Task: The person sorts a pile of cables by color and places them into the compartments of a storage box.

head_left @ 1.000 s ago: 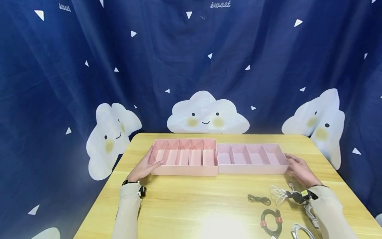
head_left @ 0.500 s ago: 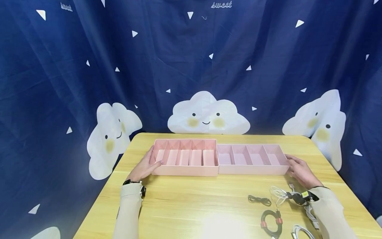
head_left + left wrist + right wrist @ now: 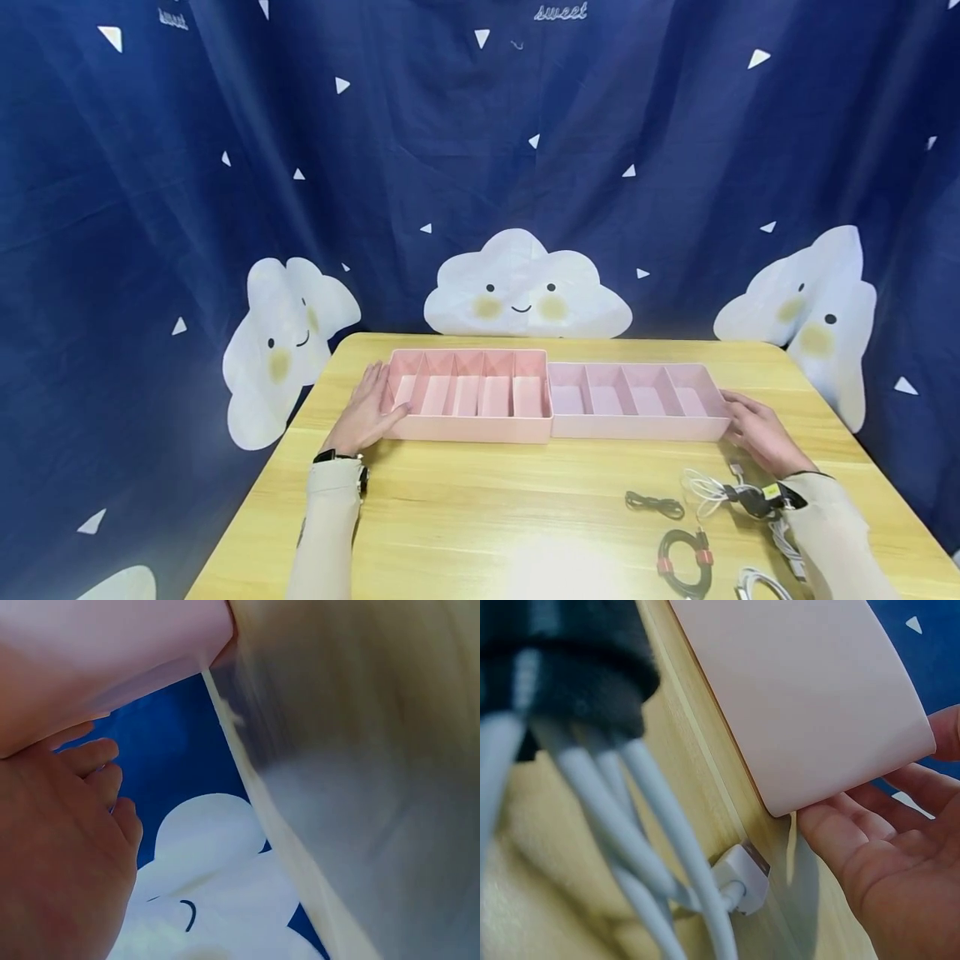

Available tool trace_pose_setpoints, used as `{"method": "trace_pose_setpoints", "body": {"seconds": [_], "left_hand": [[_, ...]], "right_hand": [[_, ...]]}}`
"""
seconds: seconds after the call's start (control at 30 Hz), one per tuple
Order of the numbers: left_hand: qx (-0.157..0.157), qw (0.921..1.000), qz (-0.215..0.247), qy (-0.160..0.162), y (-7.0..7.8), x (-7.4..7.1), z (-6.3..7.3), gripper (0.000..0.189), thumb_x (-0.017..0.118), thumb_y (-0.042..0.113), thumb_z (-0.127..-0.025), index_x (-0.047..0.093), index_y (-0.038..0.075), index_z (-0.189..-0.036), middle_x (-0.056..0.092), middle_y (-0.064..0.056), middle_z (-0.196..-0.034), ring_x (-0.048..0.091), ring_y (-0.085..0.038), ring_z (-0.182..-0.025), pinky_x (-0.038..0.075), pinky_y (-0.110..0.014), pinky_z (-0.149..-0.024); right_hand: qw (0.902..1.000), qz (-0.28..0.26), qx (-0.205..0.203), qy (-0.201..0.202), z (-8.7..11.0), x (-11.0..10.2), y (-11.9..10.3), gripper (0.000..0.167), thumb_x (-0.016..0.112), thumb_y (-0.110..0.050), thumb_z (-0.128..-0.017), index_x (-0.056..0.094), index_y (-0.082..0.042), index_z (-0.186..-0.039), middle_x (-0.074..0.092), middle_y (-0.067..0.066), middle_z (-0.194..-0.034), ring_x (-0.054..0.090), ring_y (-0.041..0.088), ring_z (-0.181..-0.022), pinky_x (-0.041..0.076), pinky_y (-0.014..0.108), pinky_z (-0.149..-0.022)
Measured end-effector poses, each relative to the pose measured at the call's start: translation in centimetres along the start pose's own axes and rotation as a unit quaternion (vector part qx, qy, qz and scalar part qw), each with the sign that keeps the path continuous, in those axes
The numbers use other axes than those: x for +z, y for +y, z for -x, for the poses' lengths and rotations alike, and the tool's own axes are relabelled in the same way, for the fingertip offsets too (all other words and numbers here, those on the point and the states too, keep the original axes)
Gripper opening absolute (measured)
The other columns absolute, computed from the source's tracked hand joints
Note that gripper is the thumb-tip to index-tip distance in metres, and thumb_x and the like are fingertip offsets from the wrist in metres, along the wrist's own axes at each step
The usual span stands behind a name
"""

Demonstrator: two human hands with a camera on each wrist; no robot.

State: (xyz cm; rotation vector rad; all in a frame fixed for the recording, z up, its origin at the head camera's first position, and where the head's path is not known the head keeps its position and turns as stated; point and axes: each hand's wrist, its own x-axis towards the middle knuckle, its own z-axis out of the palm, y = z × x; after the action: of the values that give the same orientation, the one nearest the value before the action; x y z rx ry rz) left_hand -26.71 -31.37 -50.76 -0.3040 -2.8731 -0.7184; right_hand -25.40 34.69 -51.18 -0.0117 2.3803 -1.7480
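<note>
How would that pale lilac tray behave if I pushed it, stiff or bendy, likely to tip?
The lilac tray is probably stiff, given its straight walls and dividers. It may be light, being thin-walled with nothing visible inside. Low and long, it would likely slide across the table before tipping.

Cream sleeves (image 3: 327, 525) — black wristbands (image 3: 327, 456).

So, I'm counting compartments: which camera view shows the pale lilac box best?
The head view: it shows the pale lilac box from above, with four compartments visible. The right wrist view shows only its outside, close up, with the right hand at its end. The left wrist view doesn't show it.
</note>
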Motion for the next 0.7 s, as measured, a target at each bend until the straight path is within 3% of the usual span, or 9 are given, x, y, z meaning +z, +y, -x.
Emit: {"method": "trace_pose_setpoints", "body": {"seconds": [0.13,0.33,0.7], "left_hand": [[0.005,0.9996,-0.027,-0.001,0.19,-0.04,-0.13,0.096,0.061,0.051,-0.097,0.02,-0.007,-0.162,0.016,-0.028,-0.171,0.01,-0.044,-0.161,0.015,-0.065,-0.128],[0.001,0.999,-0.044,-0.003,0.45,-0.37,-0.15,0.098,0.062,0.051,-0.096,0.02,-0.007,-0.162,0.018,-0.028,-0.171,0.01,-0.042,-0.162,0.013,-0.066,-0.128],[-0.002,0.999,-0.044,-0.003,0.78,-0.47,-0.06,0.096,0.062,0.049,-0.096,0.02,-0.008,-0.162,0.016,-0.028,-0.171,0.01,-0.044,-0.161,0.012,-0.066,-0.128]], "right_hand": [[1.0,0.005,0.007,0.001,0.12,-0.14,-0.08,0.073,0.028,-0.036,-0.113,0.008,0.018,-0.158,0.028,0.042,-0.153,0.05,-0.022,-0.095,0.053,0.009,-0.084],[0.9996,-0.007,0.024,-0.012,0.14,-0.02,-0.29,0.073,0.024,-0.038,-0.113,0.003,0.015,-0.159,0.01,0.044,-0.162,0.046,-0.024,-0.093,0.051,0.006,-0.082],[0.9997,-0.011,0.019,-0.011,0.14,0.13,-0.39,0.074,0.025,-0.038,-0.113,0.004,0.017,-0.158,0.011,0.044,-0.161,0.048,-0.023,-0.094,0.051,0.007,-0.083]]}}
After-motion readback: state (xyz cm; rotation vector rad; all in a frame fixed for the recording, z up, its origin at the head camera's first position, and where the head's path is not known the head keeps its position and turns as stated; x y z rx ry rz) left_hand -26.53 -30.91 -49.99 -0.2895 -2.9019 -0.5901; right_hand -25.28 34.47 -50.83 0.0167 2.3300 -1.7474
